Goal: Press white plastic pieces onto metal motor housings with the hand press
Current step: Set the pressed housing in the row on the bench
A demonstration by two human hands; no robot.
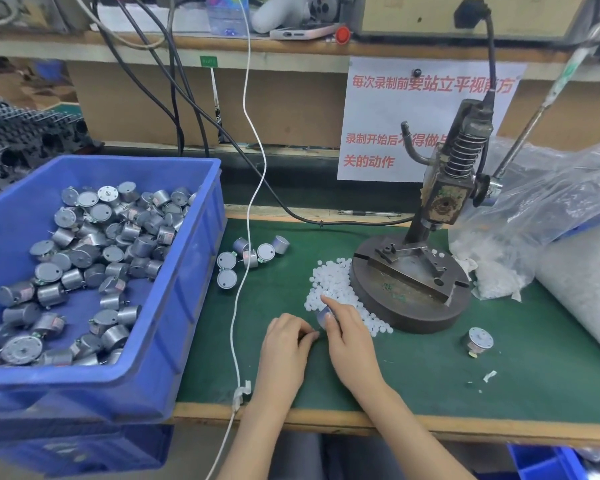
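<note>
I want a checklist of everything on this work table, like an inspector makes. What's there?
Surface: green mat on a wooden bench, a few white scraps at the right.
Job's things: hand press on its round base; pile of white plastic pieces against the base; blue bin full of motor housings; five loose housings by the bin; one housing alone at the right.
Clutter: plastic bags at the right, a pen behind the mat.
Hands: right hand holds a small housing at the pile's edge; left hand curled beside it, fingertips meeting it.
Cables: white cable crosses the mat; black cables hang behind.
Surroundings: paper notice with red writing, shelf above.
</note>
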